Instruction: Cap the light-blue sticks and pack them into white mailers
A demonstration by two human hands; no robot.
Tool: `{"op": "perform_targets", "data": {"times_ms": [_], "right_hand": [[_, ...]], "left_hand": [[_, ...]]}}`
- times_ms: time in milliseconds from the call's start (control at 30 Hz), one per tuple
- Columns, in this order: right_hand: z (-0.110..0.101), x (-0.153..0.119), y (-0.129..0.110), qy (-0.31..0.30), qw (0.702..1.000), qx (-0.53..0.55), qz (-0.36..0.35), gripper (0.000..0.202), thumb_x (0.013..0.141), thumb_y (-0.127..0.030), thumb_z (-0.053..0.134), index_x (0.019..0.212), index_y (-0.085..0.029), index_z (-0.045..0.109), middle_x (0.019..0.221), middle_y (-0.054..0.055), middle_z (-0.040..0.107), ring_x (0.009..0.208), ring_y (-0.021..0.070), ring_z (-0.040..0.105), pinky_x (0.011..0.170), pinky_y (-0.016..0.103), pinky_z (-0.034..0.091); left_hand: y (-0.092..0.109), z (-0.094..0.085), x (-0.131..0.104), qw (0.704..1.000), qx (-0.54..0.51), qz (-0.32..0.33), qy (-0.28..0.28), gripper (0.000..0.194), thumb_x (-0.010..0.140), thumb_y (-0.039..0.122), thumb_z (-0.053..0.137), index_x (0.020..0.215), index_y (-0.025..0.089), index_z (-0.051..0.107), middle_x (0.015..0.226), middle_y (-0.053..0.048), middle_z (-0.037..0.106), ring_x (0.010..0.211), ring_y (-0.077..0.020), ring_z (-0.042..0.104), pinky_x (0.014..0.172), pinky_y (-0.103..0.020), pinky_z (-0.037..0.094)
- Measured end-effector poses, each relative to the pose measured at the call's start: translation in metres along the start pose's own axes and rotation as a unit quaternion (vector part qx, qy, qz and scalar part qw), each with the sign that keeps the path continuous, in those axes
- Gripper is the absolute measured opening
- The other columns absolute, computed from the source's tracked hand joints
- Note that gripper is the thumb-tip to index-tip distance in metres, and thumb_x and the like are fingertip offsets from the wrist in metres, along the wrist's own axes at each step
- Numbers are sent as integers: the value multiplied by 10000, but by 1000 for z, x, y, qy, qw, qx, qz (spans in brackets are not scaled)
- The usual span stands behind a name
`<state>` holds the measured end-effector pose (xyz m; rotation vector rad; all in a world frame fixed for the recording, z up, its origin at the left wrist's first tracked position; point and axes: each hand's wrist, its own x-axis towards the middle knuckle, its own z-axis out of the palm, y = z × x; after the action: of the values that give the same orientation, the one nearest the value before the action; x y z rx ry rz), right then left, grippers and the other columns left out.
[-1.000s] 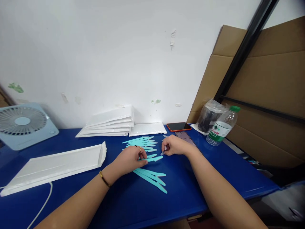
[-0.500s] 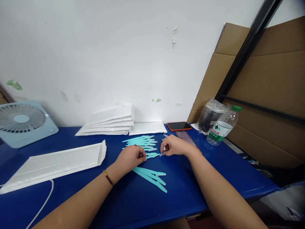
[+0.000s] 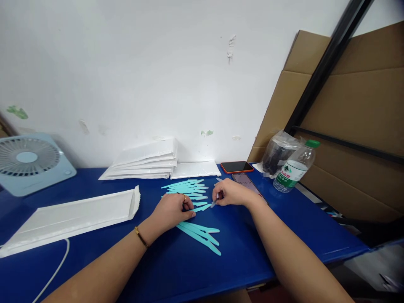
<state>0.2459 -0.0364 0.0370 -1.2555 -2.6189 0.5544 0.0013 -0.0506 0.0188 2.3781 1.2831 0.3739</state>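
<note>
My left hand (image 3: 173, 210) pinches a slim teal plastic stick shaped like an eyebrow razor (image 3: 202, 208), its wider end pointing right. My right hand (image 3: 229, 192) is closed on a small translucent cap (image 3: 213, 204), which is at the tip of that razor; whether it is fitted over the tip I cannot tell. Behind my left hand lies a row of similar teal razors (image 3: 186, 185), with paler ends to the right. In front of it several more teal razors (image 3: 202, 236) fan out on the blue table. Another translucent piece (image 3: 219, 179) lies just behind my right hand.
White padded envelopes (image 3: 145, 158) are stacked by the wall, a single one (image 3: 195, 169) beside them. Another envelope (image 3: 82, 214) lies at left near a fan (image 3: 27, 158). Two phones, one orange-edged (image 3: 236, 167) and one lit (image 3: 245, 182), and a water bottle (image 3: 293, 170) stand right.
My left hand has shifted very slightly, and the razor in it now reaches closer to the translucent cap. The right hand has barely moved.
</note>
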Motion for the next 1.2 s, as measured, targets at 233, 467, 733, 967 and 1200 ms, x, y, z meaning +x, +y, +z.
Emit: {"op": "perform_targets", "data": {"times_ms": [233, 467, 733, 967, 1200], "right_hand": [[7, 5, -2, -8, 999, 32, -4, 135, 643, -213, 628, 757, -182, 695, 704, 2, 655, 614, 108, 578, 562, 192, 405], [-1, 0, 1, 24, 996, 84, 7, 172, 688, -279, 619, 809, -191, 703, 768, 17, 684, 669, 126, 606, 606, 202, 432], [-30, -29, 44, 45, 982, 10, 185, 169, 613, -246, 661, 767, -191, 702, 722, 22, 678, 644, 148, 597, 540, 203, 411], [-9, -10, 32, 15, 990, -1, 141, 143, 629, -262, 634, 735, -201, 707, 702, 7, 676, 630, 136, 588, 538, 198, 384], [-7, -5, 24, 13, 993, 43, 107, 185, 712, -261, 557, 793, -180, 702, 712, 16, 668, 606, 126, 580, 538, 199, 390]], "left_hand": [[1, 3, 2, 1000, -14, -15, -17, 144, 690, 361, 578, 718, 244, 657, 649, 47, 636, 597, -104, 547, 537, -205, 340], [-2, 1, 5, 999, 9, 35, 20, 191, 748, 389, 542, 768, 235, 654, 728, 21, 645, 659, -122, 555, 588, -214, 363], [-23, -9, 10, 995, 64, 64, 43, 186, 749, 381, 547, 773, 243, 669, 825, 7, 656, 773, -150, 563, 666, -223, 375], [-21, -6, 11, 997, 57, 47, 34, 172, 742, 347, 536, 703, 237, 661, 715, 20, 648, 653, -124, 550, 604, -213, 356], [-20, -8, 10, 997, 52, 43, 36, 174, 733, 340, 530, 688, 228, 655, 718, 16, 649, 674, -127, 555, 607, -205, 360]]}}
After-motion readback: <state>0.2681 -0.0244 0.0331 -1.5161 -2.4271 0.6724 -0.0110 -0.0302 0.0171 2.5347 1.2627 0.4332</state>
